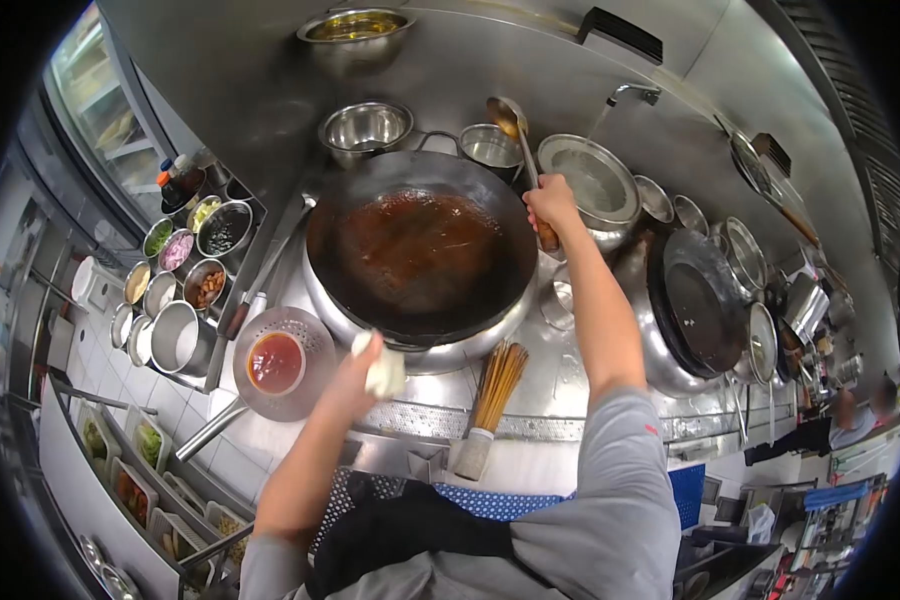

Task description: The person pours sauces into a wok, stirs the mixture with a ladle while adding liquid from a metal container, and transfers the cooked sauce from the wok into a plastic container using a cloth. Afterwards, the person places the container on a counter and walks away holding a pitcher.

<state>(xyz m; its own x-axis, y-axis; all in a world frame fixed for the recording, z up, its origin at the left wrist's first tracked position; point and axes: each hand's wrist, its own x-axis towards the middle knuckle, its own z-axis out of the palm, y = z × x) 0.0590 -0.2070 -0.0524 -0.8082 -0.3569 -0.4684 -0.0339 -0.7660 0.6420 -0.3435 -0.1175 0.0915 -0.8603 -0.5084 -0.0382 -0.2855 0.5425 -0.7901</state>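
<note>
A large black wok (325,245) sits on the round steel burner, with reddish-brown sauce (425,245) bubbling in it. My right hand (554,200) is closed around the wooden handle of a ladle (508,118), past the wok's right rim. The ladle's bowl points up and away, near a strainer-topped pot. Near the wok's front left edge, my left hand (352,382) is closed on a folded white cloth (385,372); motion blurs it a little, and I cannot tell whether the cloth touches the rim. Beside that hand rests a perforated skimmer (312,330) with a bowl of red sauce (275,362) on it.
A bamboo wok brush (498,390) lies at the counter's front. Steel bowls of ingredients (206,284) stand at the left. Behind the wok are a steel bowl (366,130) and a running tap (630,92). A second wok (705,305) sits right; another person (830,430) is far right.
</note>
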